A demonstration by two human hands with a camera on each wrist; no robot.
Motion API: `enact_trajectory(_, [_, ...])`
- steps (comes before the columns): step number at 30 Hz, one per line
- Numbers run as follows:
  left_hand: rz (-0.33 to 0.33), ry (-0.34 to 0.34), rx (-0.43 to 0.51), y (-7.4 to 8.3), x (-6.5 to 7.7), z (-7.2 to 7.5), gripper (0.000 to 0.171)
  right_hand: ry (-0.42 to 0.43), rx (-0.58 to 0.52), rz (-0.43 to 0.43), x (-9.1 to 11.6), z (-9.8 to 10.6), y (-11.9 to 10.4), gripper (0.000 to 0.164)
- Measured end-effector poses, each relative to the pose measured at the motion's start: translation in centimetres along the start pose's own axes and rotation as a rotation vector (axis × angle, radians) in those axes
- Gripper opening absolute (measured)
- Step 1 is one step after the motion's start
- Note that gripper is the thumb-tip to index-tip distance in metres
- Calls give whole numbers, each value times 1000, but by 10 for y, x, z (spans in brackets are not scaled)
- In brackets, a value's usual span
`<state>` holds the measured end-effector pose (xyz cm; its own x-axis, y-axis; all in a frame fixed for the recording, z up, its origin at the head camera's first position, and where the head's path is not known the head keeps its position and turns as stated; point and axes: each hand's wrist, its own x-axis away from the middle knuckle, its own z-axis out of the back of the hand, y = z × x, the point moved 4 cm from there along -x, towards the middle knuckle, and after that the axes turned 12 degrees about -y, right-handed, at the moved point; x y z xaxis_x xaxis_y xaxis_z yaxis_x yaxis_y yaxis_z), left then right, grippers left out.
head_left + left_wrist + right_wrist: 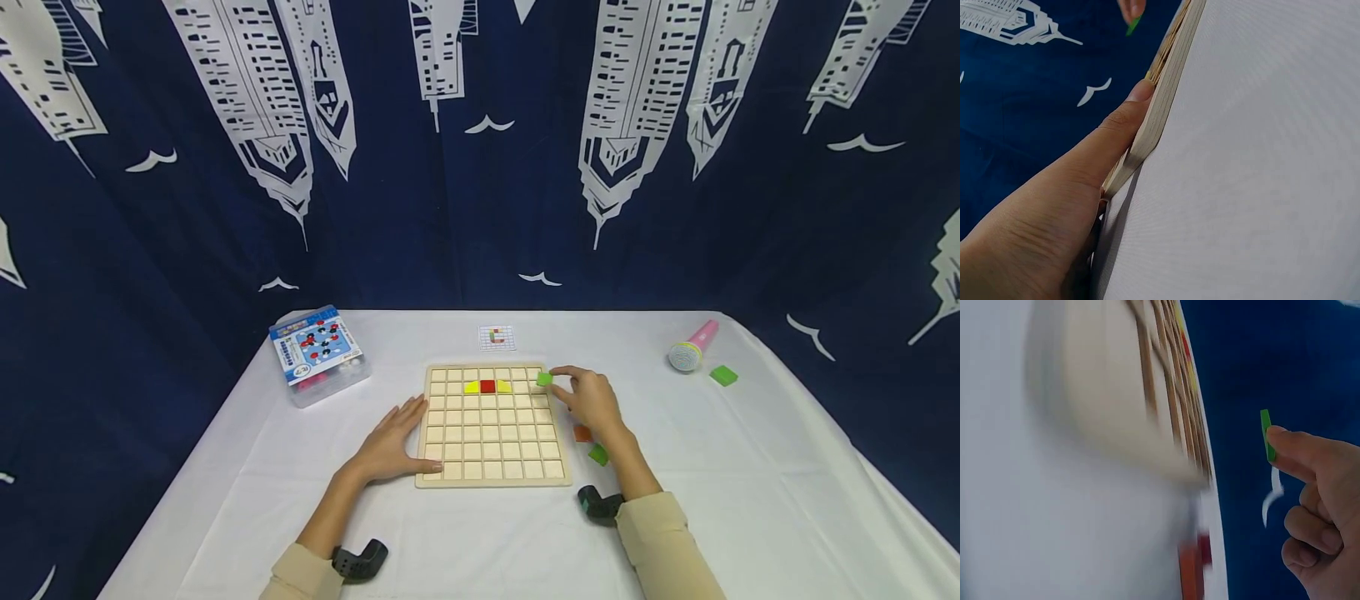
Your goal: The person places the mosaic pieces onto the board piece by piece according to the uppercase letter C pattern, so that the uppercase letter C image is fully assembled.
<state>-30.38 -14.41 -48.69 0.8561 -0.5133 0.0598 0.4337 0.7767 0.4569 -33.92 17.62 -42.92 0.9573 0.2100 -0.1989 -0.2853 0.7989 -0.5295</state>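
A wooden grid board (480, 433) lies flat on the white table. My left hand (390, 443) rests at its left side, fingers stretched along the edge and thumb (1113, 128) laid on the near-left corner. Between thumb and forefinger, my right hand (588, 402) pinches a thin green square tile (1267, 434) over the board's far-right corner. In the second row from the back sit a red square tile (487, 387) and two yellow pieces, one on each side; the left yellow piece (472, 387) touches the red tile.
An orange tile (582, 433) and a green tile (597, 454) lie beside the board under my right forearm. A pattern card (497, 337) is behind it. Far left stands a plastic box (318, 354); far right lie a pink toy microphone (693, 346) and another green tile (723, 376).
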Motion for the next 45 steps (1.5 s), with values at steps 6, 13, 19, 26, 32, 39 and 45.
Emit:
enact_trajectory(6, [-4, 4, 3, -1, 1, 1, 114, -79, -24, 106, -13, -45, -51, 30])
enact_trajectory(13, [-3, -7, 1, 0, 2, 0, 113, -107, 46, 139, -24, -77, -74, 28])
enact_trajectory(19, [-9, 0, 0, 1, 2, 0, 113, -105, 81, 121, -25, -82, -77, 25])
enact_trajectory(26, [-3, -4, -9, 0, 1, 1, 114, -136, 89, 107, -26, -84, -74, 27])
enact_trajectory(32, [0, -8, 0, 2, 1, 0, 114, -146, 39, 95, -21, -79, -68, 32])
enact_trajectory(39, [-2, -18, 13, 4, -3, -1, 115, -85, -4, 52, 1, -41, -40, 31])
enact_trajectory(45, [1, -2, 0, -1, 0, -1, 116, -34, -3, 57, 35, -2, -5, 34])
